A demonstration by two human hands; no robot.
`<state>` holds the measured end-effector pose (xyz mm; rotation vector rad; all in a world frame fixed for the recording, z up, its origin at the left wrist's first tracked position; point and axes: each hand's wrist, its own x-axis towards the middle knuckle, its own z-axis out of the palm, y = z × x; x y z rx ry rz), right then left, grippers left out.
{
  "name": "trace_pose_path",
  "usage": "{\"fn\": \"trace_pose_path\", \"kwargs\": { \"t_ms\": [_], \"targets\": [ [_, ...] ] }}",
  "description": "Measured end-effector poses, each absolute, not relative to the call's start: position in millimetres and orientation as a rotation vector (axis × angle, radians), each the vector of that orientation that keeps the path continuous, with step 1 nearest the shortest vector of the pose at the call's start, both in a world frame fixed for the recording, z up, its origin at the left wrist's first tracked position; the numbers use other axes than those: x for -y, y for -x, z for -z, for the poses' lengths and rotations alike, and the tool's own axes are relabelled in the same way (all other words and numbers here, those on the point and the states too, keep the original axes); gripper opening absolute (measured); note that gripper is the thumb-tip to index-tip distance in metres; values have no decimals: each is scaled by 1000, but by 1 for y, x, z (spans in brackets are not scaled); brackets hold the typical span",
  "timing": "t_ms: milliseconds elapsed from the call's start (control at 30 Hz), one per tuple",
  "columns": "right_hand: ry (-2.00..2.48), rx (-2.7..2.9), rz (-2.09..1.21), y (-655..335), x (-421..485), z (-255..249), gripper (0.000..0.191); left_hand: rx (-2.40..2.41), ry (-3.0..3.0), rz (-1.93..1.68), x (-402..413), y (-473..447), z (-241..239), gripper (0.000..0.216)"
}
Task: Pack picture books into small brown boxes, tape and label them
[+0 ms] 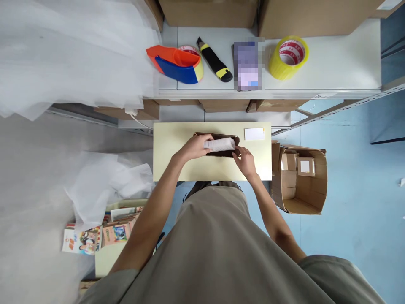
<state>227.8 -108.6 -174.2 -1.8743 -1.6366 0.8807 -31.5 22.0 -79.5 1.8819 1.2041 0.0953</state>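
Note:
A white wrapped package (220, 145), long and narrow, lies over the opening of a slim brown cardboard box (218, 154) on the cream table (171, 166). My left hand (195, 147) grips the package's left end, thumb in front and fingers behind. At its other end, my right hand (245, 162) has curled fingers and thumb closed on the tip, close to the box's right edge. What is inside the wrapping is hidden, and the package covers much of the box's interior.
A white card (254, 134) lies at the table's back right. On the shelf (332, 63) are a tape dispenser (179, 65), a utility knife (215, 61), a blurred phone-like object (248, 66) and yellow tape (287, 59). An open carton (311, 198) stands right; magazines (115, 232) and white wrap (104, 181) lie left.

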Motion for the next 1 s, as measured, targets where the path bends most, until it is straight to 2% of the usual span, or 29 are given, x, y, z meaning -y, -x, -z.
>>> {"fn": "trace_pose_path", "kwargs": {
  "t_ms": [267, 533, 767, 1000],
  "targets": [
    [1883, 1629, -842, -223, 116, 178, 36, -1258, -1898, 210, -14, 3, 127, 46],
    [1879, 1647, -791, -222, 119, 181, 36, -1254, -1985, 447, -7, -12, 133, 48],
    [1902, 1638, -796, -219, 121, 176, 38, -1208, -2022, 410, -5, -9, 132, 46],
    [1908, 1667, -790, -213, 121, 175, 41, -1237, -2026, 418, -1, -12, 154, 53]
  ]
}}
